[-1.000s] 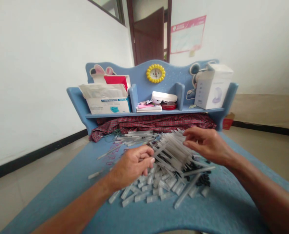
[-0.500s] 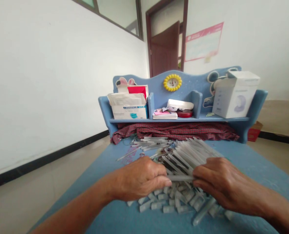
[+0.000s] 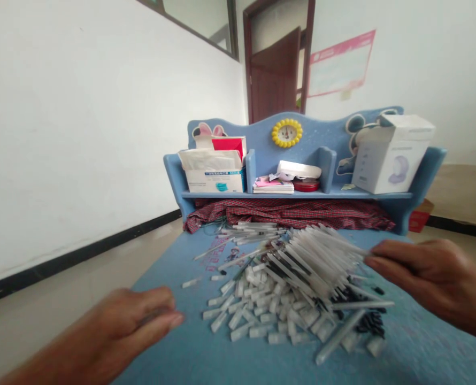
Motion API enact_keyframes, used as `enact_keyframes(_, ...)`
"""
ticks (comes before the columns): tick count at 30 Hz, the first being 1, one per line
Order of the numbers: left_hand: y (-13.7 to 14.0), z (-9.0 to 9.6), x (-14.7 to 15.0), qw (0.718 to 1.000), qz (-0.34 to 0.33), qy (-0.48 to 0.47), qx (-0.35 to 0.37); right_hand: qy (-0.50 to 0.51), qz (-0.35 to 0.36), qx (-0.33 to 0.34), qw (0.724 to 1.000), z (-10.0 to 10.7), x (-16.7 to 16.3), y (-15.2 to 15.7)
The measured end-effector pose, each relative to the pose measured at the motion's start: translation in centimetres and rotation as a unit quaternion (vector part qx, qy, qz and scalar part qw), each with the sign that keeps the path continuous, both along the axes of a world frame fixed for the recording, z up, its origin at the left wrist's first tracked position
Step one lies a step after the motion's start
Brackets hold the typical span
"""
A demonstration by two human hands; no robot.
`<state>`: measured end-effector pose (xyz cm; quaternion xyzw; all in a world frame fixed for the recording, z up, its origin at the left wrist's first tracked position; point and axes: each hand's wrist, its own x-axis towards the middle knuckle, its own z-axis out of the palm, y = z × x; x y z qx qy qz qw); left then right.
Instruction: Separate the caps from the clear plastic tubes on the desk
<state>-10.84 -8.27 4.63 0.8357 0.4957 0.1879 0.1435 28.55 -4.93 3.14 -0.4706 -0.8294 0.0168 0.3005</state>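
Observation:
At the lower left, my left hand is closed, thumb against the curled forefinger. A dark patch shows between them, and I cannot make out what it is. My right hand is over the right side of the blue table, pinching the end of a translucent pen barrel that lies against the heap. Many similar barrels form a slanting pile in the middle. In front of them are scattered short clear caps. Small black plugs are at the pile's right, near a longer clear tube.
Behind the pile, a red checked cloth is bunched under a blue shelf. The shelf holds a mask box, papers, a red tin and a white box. Thin tubes lie at the table's back left.
My hands have moved apart from a barrel held between them. The left has gone down and left; the right has moved right to the pile's edge. One barrel now lies across the black plugs.

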Motion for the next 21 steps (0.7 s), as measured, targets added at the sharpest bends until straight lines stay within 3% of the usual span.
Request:
enact_keyframes(2, 1.2, -0.5, 1.6, 0.998, 0.000, 0.043, -0.035, -0.103, -0.070, -0.012, 0.992, -0.5, -1.0, 1.4)
enact_keyframes(7, 5.2, -3.3, 6.4, 0.992, -0.013, 0.119, 0.027, -0.282, -0.175, -0.041, 0.942, -1.7, -5.9, 2.8)
enact_keyframes(11, 7.3, -4.8, 7.1, 0.981, 0.012, 0.182, 0.061, -0.313, -0.197, -0.048, 0.928, -1.9, -7.1, 2.7)
enact_keyframes(15, 7.9, -4.8, 6.2, 0.973, 0.054, 0.202, 0.097, -0.312, -0.198, -0.036, 0.929, -2.2, -6.6, 2.5)
enact_keyframes(21, 10.8, -4.7, 5.1, 0.965, 0.071, 0.245, 0.067, -0.257, -0.184, 0.030, 0.948, -3.6, -5.4, 2.5)
